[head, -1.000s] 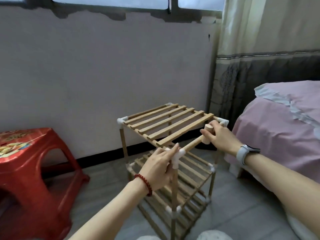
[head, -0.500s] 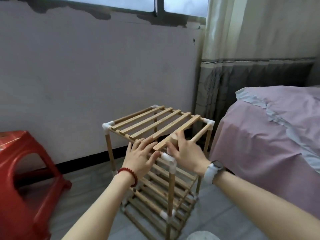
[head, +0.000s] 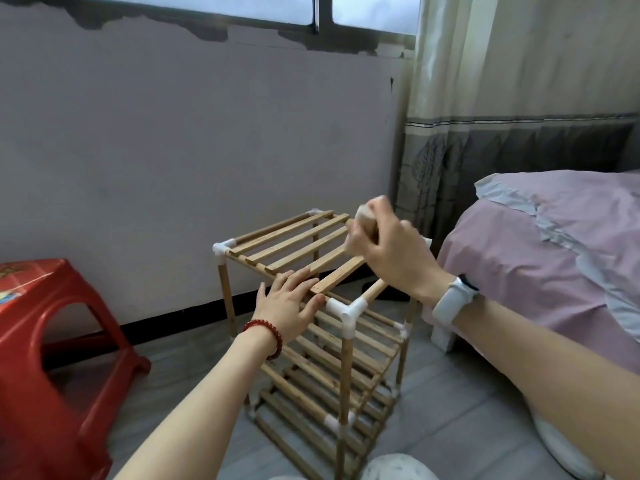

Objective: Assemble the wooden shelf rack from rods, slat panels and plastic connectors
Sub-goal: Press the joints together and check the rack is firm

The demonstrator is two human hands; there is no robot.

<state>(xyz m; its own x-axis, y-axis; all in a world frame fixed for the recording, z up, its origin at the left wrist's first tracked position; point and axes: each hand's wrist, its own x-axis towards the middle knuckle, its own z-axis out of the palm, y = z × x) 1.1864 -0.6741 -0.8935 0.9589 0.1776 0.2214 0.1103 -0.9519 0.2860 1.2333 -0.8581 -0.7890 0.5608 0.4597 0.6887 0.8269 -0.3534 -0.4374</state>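
The wooden shelf rack [head: 346, 358] stands on the floor with three slatted tiers joined by white plastic connectors. My left hand [head: 287, 306] lies flat on the near edge of the top slat panel [head: 291, 247], fingers straight, beside the near corner connector [head: 348, 311]. My right hand [head: 394, 258] is raised over the panel's right side, curled round a short wooden piece [head: 363, 218] whose pale end sticks out of the fist. It is blurred, so I cannot tell what it is. Below that hand, the top side rod [head: 375, 289] runs back from the connector.
A red plastic stool [head: 52, 341] stands at the left. A bed with a pink sheet [head: 554, 254] fills the right, close to the rack. A curtain [head: 502, 150] hangs behind it. Grey floor [head: 450, 410] surrounds the rack; the wall is just behind.
My right hand has lifted from the near corner of the top panel to above its right side, still holding the wooden piece. My left hand stays flat on the near edge.
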